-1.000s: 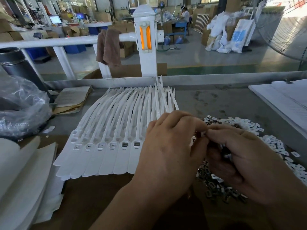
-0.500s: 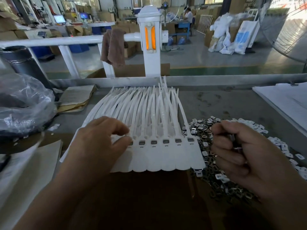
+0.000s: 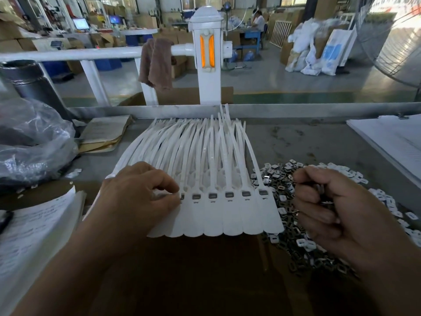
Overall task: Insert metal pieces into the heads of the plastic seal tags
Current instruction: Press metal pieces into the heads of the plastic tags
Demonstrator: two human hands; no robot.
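Note:
A fan of white plastic seal tags [image 3: 214,215] lies on the bench, heads toward me, tails reaching to the back rail. Several heads on the right show a small metal piece in their slot. My left hand [image 3: 139,197] is over the left part of the row, thumb and forefinger pinched together at a tag head; whatever is between them is hidden. My right hand [image 3: 330,210] hovers over the pile of metal pieces [image 3: 287,226] and grips a bunch of them in curled fingers.
A crumpled clear plastic bag [image 3: 34,142] and a dark cylinder [image 3: 27,80] sit at the left. Papers [image 3: 29,229] lie at the near left, a brown envelope [image 3: 104,133] behind them, white sheets [image 3: 391,142] at the right. A metal rail [image 3: 296,109] bounds the bench's far side.
My left hand moved from the right hand over to the left part of the tag row and now pinches at a head. My right hand drew back into a fist over the pile.

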